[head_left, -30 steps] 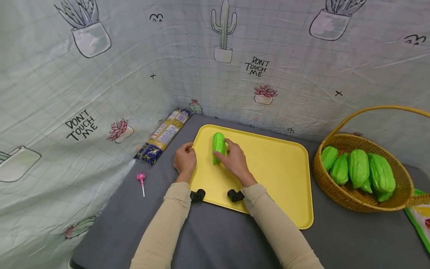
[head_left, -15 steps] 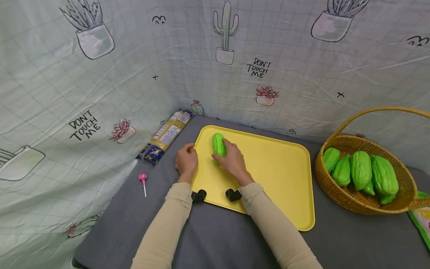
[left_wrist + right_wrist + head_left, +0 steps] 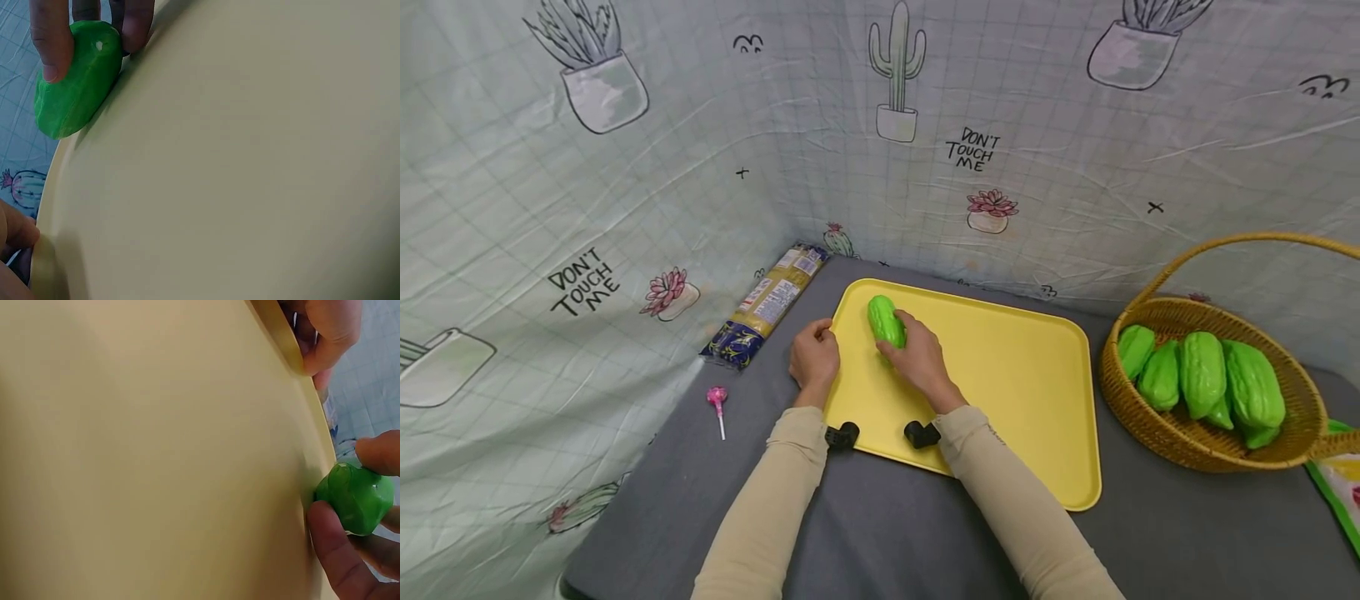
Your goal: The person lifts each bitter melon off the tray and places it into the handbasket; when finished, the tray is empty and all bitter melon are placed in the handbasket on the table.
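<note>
My right hand (image 3: pixel 921 354) grips a bright green bitter melon (image 3: pixel 885 320) above the left part of the yellow tray (image 3: pixel 1000 383). In the right wrist view the thumb and fingers pinch the melon (image 3: pixel 357 497) from opposite sides, close to the tray's surface; whether it touches the tray cannot be told. My left hand (image 3: pixel 816 357) is at the tray's left edge, its fingers curled. The right wrist view shows that left hand (image 3: pixel 331 331) pinching the rim.
At the right stands a wicker basket (image 3: pixel 1180 442) with several green bitter melons (image 3: pixel 1202 375) in it. A pasta packet (image 3: pixel 767 302) lies left of the tray, with a pink lollipop (image 3: pixel 718 397) nearer the front. A patterned cloth (image 3: pixel 820 133) hangs behind the table.
My right hand's fingers have come further around the bitter melon, and the melon has tilted with its far end to the left. The left hand stays at the tray edge.
</note>
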The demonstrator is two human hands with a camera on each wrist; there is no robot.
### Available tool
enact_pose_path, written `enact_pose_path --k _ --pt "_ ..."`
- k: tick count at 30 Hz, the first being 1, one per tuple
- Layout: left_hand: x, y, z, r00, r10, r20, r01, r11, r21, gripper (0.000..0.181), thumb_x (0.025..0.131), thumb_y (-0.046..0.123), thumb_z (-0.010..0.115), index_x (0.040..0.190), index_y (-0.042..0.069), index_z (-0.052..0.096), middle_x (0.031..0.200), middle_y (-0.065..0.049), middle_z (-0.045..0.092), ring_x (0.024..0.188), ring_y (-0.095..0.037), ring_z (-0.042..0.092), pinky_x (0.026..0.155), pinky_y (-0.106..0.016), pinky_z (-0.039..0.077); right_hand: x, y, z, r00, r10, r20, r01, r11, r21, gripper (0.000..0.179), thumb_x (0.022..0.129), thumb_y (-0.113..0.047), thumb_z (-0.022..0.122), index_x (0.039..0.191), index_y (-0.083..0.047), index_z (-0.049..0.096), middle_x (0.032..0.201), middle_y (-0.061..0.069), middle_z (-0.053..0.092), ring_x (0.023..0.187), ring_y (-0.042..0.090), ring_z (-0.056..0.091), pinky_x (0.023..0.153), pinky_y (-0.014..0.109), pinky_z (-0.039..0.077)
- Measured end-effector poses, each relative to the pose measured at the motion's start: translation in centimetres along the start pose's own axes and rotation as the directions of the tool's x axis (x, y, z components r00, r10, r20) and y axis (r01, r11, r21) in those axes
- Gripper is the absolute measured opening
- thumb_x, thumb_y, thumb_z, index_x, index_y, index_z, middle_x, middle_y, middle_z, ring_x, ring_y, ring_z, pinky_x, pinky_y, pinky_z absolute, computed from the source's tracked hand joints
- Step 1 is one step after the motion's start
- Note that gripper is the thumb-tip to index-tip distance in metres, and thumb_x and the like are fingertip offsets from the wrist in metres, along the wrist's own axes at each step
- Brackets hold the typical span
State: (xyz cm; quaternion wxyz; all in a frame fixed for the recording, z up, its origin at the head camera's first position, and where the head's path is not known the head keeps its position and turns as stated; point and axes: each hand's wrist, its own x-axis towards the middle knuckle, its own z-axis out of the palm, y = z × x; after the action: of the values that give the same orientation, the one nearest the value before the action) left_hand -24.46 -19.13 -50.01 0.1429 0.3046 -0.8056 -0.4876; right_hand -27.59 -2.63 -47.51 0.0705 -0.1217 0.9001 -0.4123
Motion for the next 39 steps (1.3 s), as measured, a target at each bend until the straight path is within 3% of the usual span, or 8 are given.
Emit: enact_pose_path --k 20,39 --pt "0.2 0.0 0.0 1.000 -0.008 -0.007 0.008 1.000 0.014 0.032 0.105 0.020 0.049 0.124 0.020 0.074 0.126 -0.005 0.073 0.112 -0.031 0.067 0.102 -0.056 0.045 -0.2 0.1 -0.2 0.999 -0.024 -0.034 0.026 0.999 0.045 0.067 0.095 -0.032 0.074 0.152 -0.009 0.047 0.139 0.015 0.062 0.095 0.028 0.072 0.078 0.037 0.059" --pt "0.0 0.0 -0.1 1.000 -0.005 -0.004 0.005 1.000 0.002 0.032 0.105 0.020 0.048 0.125 0.020 0.074 0.126 -0.004 0.073 0.108 -0.031 0.067 0.103 -0.057 0.045 -0.8 -0.6 -1.0 0.998 -0.042 -0.044 0.045 0.996 0.076 0.068 0.095 -0.033 0.074 0.153 -0.011 0.047 0.142 0.013 0.061 0.100 0.028 0.071 0.077 0.036 0.059"
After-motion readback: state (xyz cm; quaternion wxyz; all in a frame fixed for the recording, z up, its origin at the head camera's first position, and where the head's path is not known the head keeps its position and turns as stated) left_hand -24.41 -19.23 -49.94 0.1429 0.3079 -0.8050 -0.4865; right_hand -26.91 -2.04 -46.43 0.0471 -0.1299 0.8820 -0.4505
